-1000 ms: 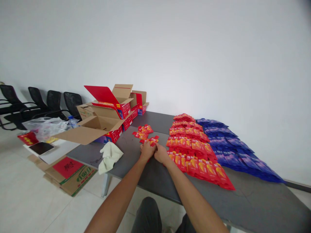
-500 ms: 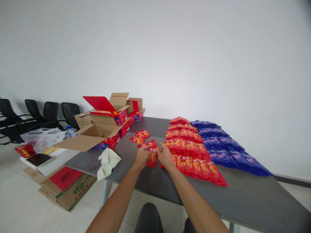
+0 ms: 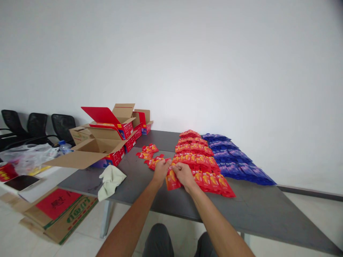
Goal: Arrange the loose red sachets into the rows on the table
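Between my two hands is a red pouch (image 3: 173,180) with an orange-yellow picture on it. My left hand (image 3: 161,169) pinches its upper left edge. On the other side my right hand (image 3: 183,174) has its fingers closed at the pouch's upper right. Just right of it, rows of red pouches (image 3: 209,181) lie overlapping on the grey table (image 3: 144,182). Several loose red pouches (image 3: 154,163) lie left of and beyond my left hand, with another small group (image 3: 147,151) farther back.
Rows of blue pouches (image 3: 238,164) lie at the right. Open red cartons (image 3: 112,157) stand on the left, with a pale cloth (image 3: 111,180) before them. Beyond the table's left edge are a tablet-like dark device (image 3: 21,182), plastic bags (image 3: 29,157), flattened cardboard (image 3: 61,214) and black chairs (image 3: 63,125).
My hands have closed on the pouch and moved slightly right across the table, bringing it beside the red rows. The view has turned a little to the right.
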Action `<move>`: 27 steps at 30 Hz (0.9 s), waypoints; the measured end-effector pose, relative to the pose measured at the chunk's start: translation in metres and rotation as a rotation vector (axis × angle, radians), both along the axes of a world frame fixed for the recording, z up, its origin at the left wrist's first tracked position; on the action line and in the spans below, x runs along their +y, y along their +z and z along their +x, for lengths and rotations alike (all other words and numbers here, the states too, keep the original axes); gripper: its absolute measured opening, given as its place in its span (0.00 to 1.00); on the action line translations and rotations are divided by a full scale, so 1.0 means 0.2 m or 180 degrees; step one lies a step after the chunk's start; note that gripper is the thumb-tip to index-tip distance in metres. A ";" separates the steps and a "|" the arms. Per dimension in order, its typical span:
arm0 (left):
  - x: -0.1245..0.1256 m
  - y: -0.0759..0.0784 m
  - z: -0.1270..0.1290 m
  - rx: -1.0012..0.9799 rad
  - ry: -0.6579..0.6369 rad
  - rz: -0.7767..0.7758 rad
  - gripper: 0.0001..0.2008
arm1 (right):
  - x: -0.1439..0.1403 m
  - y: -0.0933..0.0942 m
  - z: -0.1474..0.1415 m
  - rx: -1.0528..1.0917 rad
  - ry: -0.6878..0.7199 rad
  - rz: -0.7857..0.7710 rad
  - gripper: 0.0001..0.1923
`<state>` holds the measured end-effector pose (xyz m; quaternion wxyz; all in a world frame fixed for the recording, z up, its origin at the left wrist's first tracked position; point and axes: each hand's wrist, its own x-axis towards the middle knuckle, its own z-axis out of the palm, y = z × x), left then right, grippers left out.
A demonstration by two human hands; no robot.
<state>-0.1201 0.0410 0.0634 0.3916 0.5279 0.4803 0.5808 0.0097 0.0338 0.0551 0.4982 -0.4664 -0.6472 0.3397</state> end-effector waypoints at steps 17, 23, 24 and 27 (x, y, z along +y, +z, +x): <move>-0.07 0.00 0.12 0.0852 0.0398 0.0341 0.15 | -0.13 0.03 0.11 -0.0605 -0.0845 0.0490 0.22; -0.11 0.02 0.18 0.1228 0.0667 0.0377 0.14 | -0.16 -0.03 0.09 -0.1364 -0.1269 0.0498 0.21; -0.12 0.01 0.19 0.1283 0.0684 0.0327 0.14 | -0.16 -0.04 0.10 -0.1449 -0.1326 0.0494 0.21; -0.14 0.00 0.21 0.1338 0.0617 0.0289 0.14 | -0.15 -0.07 0.10 -0.1572 -0.1409 0.0510 0.20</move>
